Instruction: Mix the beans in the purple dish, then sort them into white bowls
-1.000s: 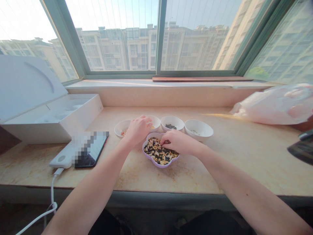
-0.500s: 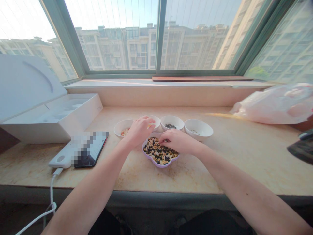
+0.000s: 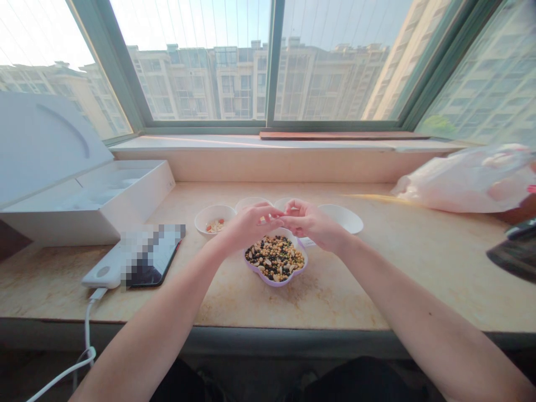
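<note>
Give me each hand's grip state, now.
Left hand: curled, cannot tell if it holds anything.
Right hand: curled, cannot tell if it holds anything.

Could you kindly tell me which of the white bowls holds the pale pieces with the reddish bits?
It is the leftmost round white bowl, fully in view; the other white bowls sit partly behind the left hand and right hand.

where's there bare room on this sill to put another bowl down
The widest bare patch of the stone sill lies right of the purple dish, below the plastic bag and past the white bowl. A narrower strip runs along the front edge. Behind the dish is crowded: the left hand and right hand sit over the bowls.
</note>
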### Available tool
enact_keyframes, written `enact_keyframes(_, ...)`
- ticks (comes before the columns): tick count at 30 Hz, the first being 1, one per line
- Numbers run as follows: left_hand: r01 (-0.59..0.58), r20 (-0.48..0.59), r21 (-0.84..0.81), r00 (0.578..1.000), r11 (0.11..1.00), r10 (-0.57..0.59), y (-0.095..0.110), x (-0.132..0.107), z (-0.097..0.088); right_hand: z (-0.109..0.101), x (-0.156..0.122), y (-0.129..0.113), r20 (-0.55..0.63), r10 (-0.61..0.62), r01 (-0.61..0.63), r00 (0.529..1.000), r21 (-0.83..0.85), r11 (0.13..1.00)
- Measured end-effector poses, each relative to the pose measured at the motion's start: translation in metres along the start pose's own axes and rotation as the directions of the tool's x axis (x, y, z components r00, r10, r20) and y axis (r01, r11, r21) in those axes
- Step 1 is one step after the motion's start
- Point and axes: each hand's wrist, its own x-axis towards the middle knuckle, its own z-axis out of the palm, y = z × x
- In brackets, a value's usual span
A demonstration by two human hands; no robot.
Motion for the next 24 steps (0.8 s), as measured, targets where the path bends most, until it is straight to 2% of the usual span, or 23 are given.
enact_keyframes(3,-0.033,-0.027,-0.025,0.999,0.999,0.032,-0.001,0.0,0.002,0.0,0.0,0.0,0.001,0.015,-0.015,1.0,0.061,0.998)
enact_keyframes(5,-0.038,-0.044,-0.016,0.998,0.999,0.038,0.0,0.0,0.001,0.0,0.0,0.0,0.008,0.003,-0.003,1.0,0.041,0.999)
enact_keyframes(7,-0.016,-0.059,0.013,0.998,1.0,0.016,0.002,0.0,-0.001,0.0,-0.001,-0.001,0.005,-0.025,0.025,1.0,-0.069,0.997)
enact_keyframes(9,0.033,-0.078,0.056,0.997,0.998,-0.029,0.003,0.0,-0.005,0.001,-0.004,-0.003,0.007,-0.079,0.077,0.997,-0.316,0.946)
enact_keyframes(11,0.104,-0.129,0.117,0.988,0.988,-0.089,0.003,0.0,-0.011,0.002,-0.009,-0.006,0.044,-0.12,0.122,0.992,-0.615,0.779)
enact_keyframes(13,0.192,-0.189,0.201,0.97,0.961,-0.154,0.0,0.0,-0.019,0.006,-0.014,-0.008,0.097,-0.11,0.141,0.989,-0.823,0.551)
enact_keyframes(15,0.295,-0.232,0.306,0.945,0.905,-0.23,-0.004,-0.001,-0.028,0.01,-0.018,-0.009,0.132,-0.064,0.146,0.989,-0.923,0.355)
enact_keyframes(17,0.402,-0.241,0.421,0.914,0.813,-0.327,-0.01,-0.003,-0.038,0.013,-0.019,-0.009,0.162,-0.016,0.162,0.987,-0.965,0.206)
enact_keyframes(20,0.525,-0.224,0.56,0.841,0.641,-0.492,-0.018,-0.008,-0.05,0.016,-0.018,-0.009,0.18,0.03,0.176,0.983,-0.979,0.098)
enact_keyframes(24,0.565,-0.134,0.659,0.738,0.496,-0.661,-0.023,-0.012,-0.057,0.014,-0.016,-0.006,0.19,0.039,0.187,0.981,-0.98,0.062)
